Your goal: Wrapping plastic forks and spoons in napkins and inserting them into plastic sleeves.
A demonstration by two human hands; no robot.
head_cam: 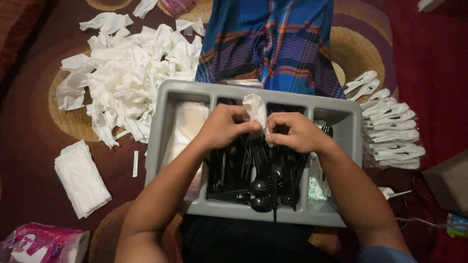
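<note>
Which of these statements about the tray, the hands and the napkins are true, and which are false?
1. Both hands, left hand and right hand, hold a white napkin. True.
2. The grey compartment tray holds red spoons. False: black plastic cutlery lies in it.
3. Wrapped cutlery packets lie in a row right of the tray. True.
4. The pile of loose napkins lies inside the tray. False: it lies on the carpet, to the tray's upper left.
</note>
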